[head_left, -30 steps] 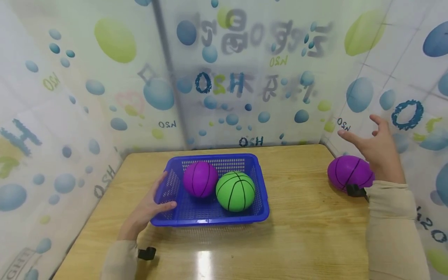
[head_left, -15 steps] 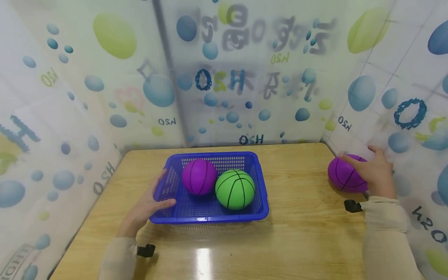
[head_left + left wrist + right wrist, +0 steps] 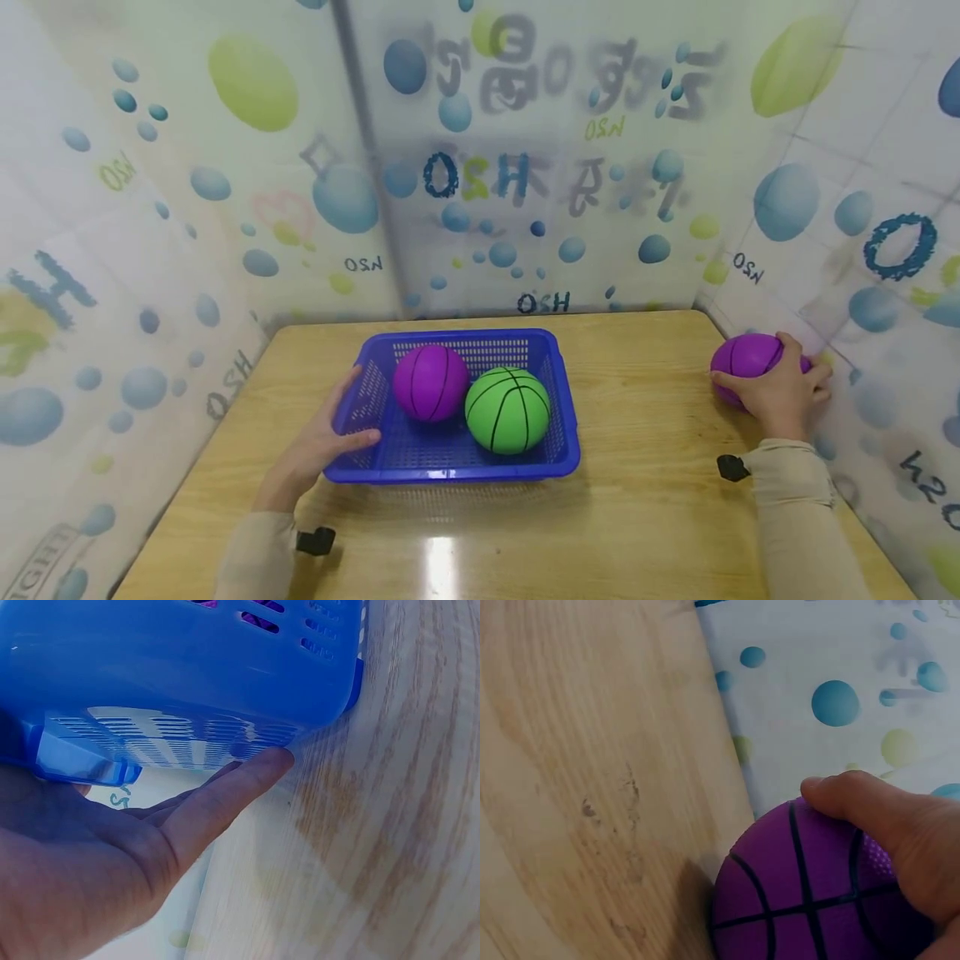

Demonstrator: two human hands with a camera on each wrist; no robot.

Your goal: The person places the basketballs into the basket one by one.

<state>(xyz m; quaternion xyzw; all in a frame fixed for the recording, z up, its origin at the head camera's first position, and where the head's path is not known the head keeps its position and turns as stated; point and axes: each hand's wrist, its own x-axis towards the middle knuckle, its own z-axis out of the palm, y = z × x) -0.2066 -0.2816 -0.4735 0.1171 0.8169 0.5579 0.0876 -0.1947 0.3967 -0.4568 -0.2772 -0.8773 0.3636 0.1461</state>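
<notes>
My left hand (image 3: 318,446) holds the left end of a blue plastic basket (image 3: 450,475), thumb over the rim and fingers along the outside. In the left wrist view, the fingers lie against the slotted wall of the basket (image 3: 187,660). Inside it sit a purple ball (image 3: 429,383) and a green ball (image 3: 508,412), both with black basketball lines. At the table's right edge, my right hand (image 3: 783,396) grips another purple ball (image 3: 742,357), fingers spread over its top and far side. The right wrist view shows the thumb on that purple ball (image 3: 780,892).
The wooden table (image 3: 637,467) borders a patterned curtain (image 3: 480,250) at the back and on both sides. The right curtain (image 3: 885,400) is close beside the right hand. A black wrist camera (image 3: 315,542) sits at the left sleeve, another (image 3: 732,468) at the right.
My right hand has come down from above and taken hold of the purple ball at the right. The left hand, the basket and its two balls have stayed in place.
</notes>
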